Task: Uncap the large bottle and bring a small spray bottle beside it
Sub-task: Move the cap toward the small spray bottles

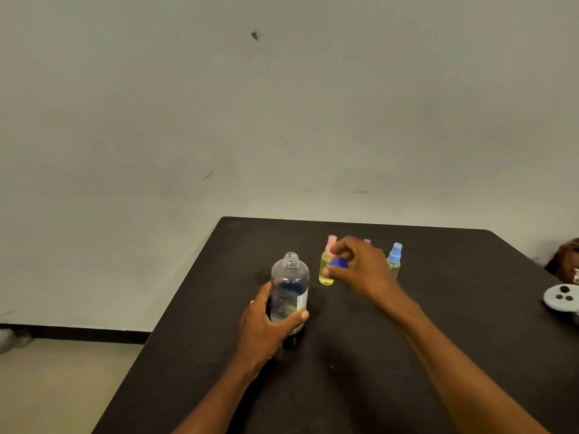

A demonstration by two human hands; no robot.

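The large clear bottle point(289, 286) stands upright on the dark table point(344, 371), its threaded neck bare. My left hand point(266, 327) grips its lower body. My right hand point(357, 270) hovers to its right, fingers pinched on the blue cap point(339, 263). Just behind that hand stands a small yellow spray bottle with a pink top point(326, 266). A small spray bottle with a blue top point(394, 260) stands further right. A purple-topped bottle point(367, 241) peeks out behind my right hand, mostly hidden.
A grey round object with dark knobs point(562, 297) lies at the table's right edge, beside a brown object point(564, 261). The table's left edge runs diagonally past the large bottle, with floor below it. A plain wall rises behind the far edge.
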